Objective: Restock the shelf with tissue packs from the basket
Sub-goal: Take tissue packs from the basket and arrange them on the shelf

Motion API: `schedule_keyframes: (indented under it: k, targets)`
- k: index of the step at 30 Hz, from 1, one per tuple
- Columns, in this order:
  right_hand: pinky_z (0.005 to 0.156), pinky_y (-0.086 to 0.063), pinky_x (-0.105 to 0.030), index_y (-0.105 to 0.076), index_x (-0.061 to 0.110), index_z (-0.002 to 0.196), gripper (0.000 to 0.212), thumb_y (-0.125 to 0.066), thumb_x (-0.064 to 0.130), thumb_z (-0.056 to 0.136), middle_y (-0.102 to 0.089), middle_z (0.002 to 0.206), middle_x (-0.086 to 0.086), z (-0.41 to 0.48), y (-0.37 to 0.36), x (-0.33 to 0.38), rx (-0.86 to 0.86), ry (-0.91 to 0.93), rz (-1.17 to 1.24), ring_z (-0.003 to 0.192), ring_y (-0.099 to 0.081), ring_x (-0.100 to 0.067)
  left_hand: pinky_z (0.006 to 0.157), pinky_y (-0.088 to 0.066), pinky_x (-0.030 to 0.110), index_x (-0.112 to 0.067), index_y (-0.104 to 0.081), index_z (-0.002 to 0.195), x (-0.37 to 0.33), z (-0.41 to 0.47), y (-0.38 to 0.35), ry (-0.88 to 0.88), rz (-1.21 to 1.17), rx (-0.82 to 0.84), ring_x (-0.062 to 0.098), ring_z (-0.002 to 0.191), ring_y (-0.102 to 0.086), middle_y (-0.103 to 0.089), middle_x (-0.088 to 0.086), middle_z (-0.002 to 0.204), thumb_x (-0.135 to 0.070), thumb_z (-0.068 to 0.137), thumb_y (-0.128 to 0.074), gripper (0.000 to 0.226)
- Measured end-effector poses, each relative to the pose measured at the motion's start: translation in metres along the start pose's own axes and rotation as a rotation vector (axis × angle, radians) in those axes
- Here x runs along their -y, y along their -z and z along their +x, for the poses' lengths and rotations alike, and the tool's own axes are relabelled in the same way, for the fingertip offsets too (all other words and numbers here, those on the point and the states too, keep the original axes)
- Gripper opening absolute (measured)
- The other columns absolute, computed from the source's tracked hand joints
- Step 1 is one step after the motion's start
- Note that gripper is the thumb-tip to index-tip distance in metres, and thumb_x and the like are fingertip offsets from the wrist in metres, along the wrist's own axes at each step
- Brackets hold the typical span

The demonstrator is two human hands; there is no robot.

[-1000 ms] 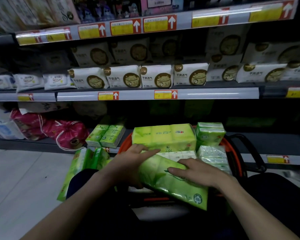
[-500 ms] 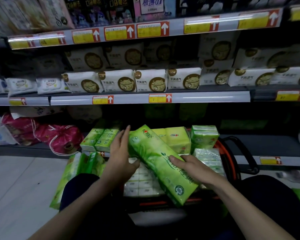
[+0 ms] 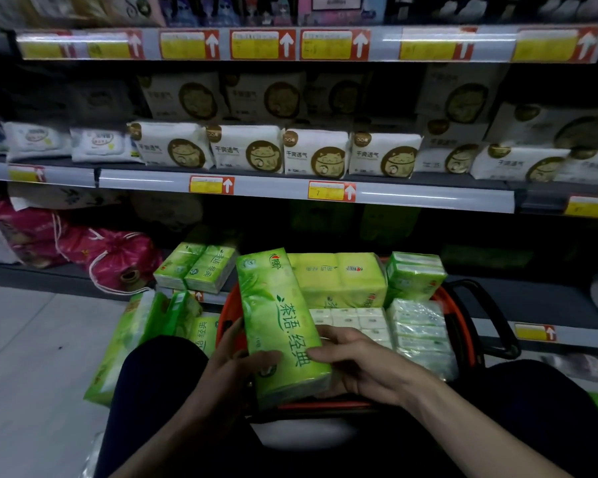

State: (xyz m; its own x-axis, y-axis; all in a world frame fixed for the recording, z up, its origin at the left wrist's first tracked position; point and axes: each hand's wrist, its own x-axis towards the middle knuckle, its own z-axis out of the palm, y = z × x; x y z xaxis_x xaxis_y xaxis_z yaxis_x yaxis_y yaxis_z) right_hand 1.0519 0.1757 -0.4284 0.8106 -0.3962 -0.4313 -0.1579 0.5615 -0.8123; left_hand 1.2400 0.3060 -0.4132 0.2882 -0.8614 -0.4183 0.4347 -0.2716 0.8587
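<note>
A long green tissue pack [image 3: 277, 319] with dark lettering stands tilted over the orange basket [image 3: 458, 336], its top end pointing at the shelf. My left hand [image 3: 235, 360] grips its lower left side, thumb across the front. My right hand [image 3: 356, 363] grips its lower right edge. The basket holds more packs: a yellow-green one [image 3: 339, 277] at the back, small green ones [image 3: 415, 274] and clear-wrapped ones [image 3: 418, 326] on the right. A green twin pack [image 3: 197, 267] lies on the bottom shelf [image 3: 518, 294] just left of the basket.
Green packs [image 3: 142, 336] lean on the floor left of the basket, beside my left knee. Pink drawstring bags [image 3: 111, 253] fill the bottom shelf's left part. White cat-print packs [image 3: 246, 151] line the middle shelf. The basket's black handle [image 3: 491, 319] hangs to the right.
The green pack has swung from lying slanted across the basket to nearly upright. My left hand slid down from its top to its lower left side. The view moved closer to the shelf.
</note>
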Motion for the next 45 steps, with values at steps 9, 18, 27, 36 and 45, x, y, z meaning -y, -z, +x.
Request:
schedule_keyframes:
  k: [9, 18, 27, 36, 45]
  targets:
    - [0.072, -0.063, -0.034, -0.041, 0.008, 0.155, 0.081, -0.083, 0.010, 0.085, -0.070, 0.135, -0.018, 0.055, -0.049, 0.019, 0.048, 0.015, 0.080, 0.102, -0.071, -0.028, 0.065, -0.061, 0.032, -0.035, -0.063, 0.128, -0.052, 0.023, 0.054, -0.135, 0.002, -0.112, 0.019, 0.084, -0.079, -0.081, -0.008, 0.091, -0.006, 0.078, -0.075, 0.059]
    - [0.062, -0.058, -0.031, -0.070, 0.001, 0.116, 0.034, -0.080, 0.008, 0.084, -0.069, 0.113, -0.023, 0.175, -0.107, 0.042, -0.119, -0.006, 0.153, 0.084, -0.069, -0.027, 0.103, -0.054, 0.048, -0.020, -0.074, 0.122, -0.093, 0.077, 0.140, -0.168, -0.037, -0.276, 0.024, 0.109, -0.074, -0.077, 0.005, 0.117, -0.023, 0.066, -0.086, 0.058]
    - [0.063, -0.064, -0.035, -0.065, -0.004, 0.124, 0.030, -0.070, 0.007, 0.096, -0.067, 0.114, -0.022, 0.319, -0.138, 0.051, -0.179, -0.222, 0.171, 0.103, -0.068, -0.035, 0.077, -0.062, 0.027, -0.001, -0.064, 0.126, -0.090, 0.156, 0.235, -0.165, -0.062, -0.365, 0.011, 0.088, -0.073, -0.073, 0.000, 0.108, 0.001, 0.095, -0.060, 0.031]
    - [0.091, -0.063, -0.048, -0.052, -0.003, 0.136, 0.040, -0.063, -0.003, 0.098, -0.064, 0.135, -0.028, 0.448, -0.137, 0.046, -0.287, -0.170, 0.080, 0.119, -0.069, -0.039, 0.071, -0.058, 0.020, 0.005, -0.060, 0.133, -0.086, 0.261, 0.290, -0.175, -0.003, -0.494, 0.010, 0.088, -0.062, -0.064, -0.002, 0.099, 0.004, 0.099, -0.054, 0.034]
    - [0.093, -0.061, -0.053, -0.061, 0.020, 0.133, 0.065, -0.083, 0.029, 0.072, -0.064, 0.131, -0.014, 0.539, -0.108, 0.020, -0.467, -0.095, -0.235, 0.113, -0.066, -0.035, 0.079, -0.057, 0.028, 0.005, -0.063, 0.130, -0.061, 0.328, 0.313, -0.312, 0.179, -0.668, 0.014, 0.084, -0.065, -0.067, 0.005, 0.095, -0.013, 0.097, -0.069, 0.038]
